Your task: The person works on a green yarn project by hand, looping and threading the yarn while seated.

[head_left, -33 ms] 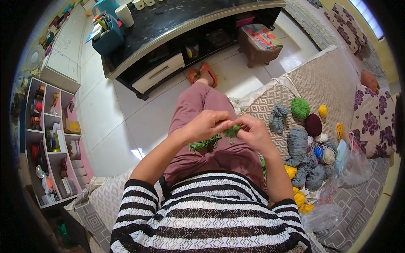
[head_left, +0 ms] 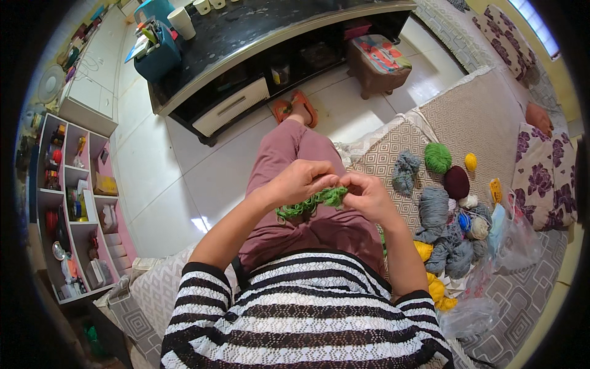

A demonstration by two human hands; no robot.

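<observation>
Over my lap, both hands meet at a tangle of green yarn (head_left: pixel 332 197). My left hand (head_left: pixel 302 181) is closed, thumb against the fingers, at the yarn's upper edge. Just to its right, my right hand (head_left: pixel 369 194) pinches the bunch from the other side. Loose green loops trail down to the left and lie on my purple trousers (head_left: pixel 276 229). The strands between the fingertips are too small to make out singly.
On the sofa to my right lie a green yarn ball (head_left: pixel 437 158), a maroon ball (head_left: pixel 456 182), several grey skeins (head_left: pixel 434 208), yellow yarn (head_left: pixel 436 288) and plastic bags (head_left: pixel 517 246). Ahead stands a black table (head_left: pixel 246 37); a compartment shelf (head_left: pixel 78 209) is at left.
More of the green yarn shows between my hands, and the bunch now joins the loops on my lap. My right hand has shifted slightly; the rest looks the same.
</observation>
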